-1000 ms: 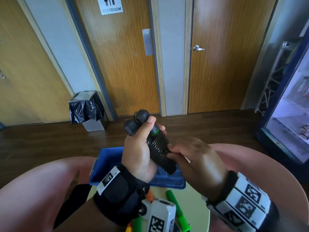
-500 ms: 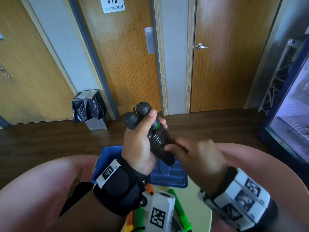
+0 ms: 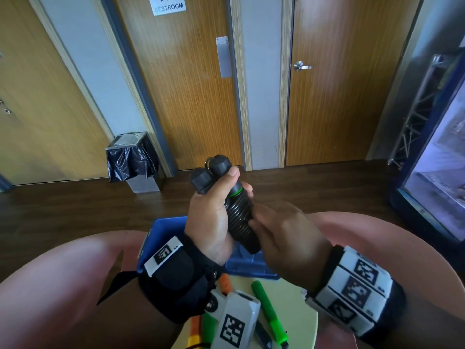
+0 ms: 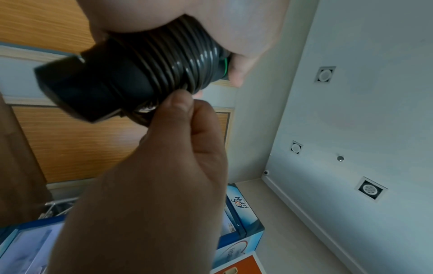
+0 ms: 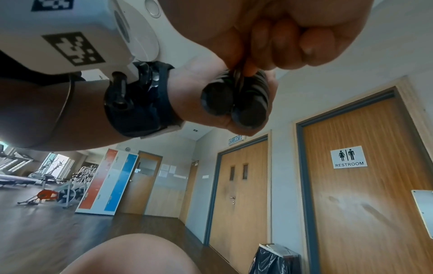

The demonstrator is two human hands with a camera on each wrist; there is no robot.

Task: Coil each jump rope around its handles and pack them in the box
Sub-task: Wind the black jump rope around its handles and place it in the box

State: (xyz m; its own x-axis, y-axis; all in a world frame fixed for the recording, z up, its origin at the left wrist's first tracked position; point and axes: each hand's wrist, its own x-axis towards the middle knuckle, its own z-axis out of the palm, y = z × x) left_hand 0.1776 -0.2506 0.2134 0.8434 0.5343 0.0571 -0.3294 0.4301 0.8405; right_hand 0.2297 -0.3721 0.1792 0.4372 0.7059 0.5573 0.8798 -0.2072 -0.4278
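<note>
A green handle (image 3: 270,316) lies on the table (image 3: 299,331). Above the box (image 3: 164,229), the left hand (image 3: 211,220) grips the rope (image 3: 237,212) (coiled on both handles); the right hand (image 3: 284,235) pinches its lower coils.

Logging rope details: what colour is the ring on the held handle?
Green, a thin band on the black handles; clearest in the head view.

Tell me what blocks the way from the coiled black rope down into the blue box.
Nothing visible does. The left hand grips the coiled black jump rope directly above the blue box; the right hand pinches the cord. Most of the box's inside is hidden behind the hands.
</note>
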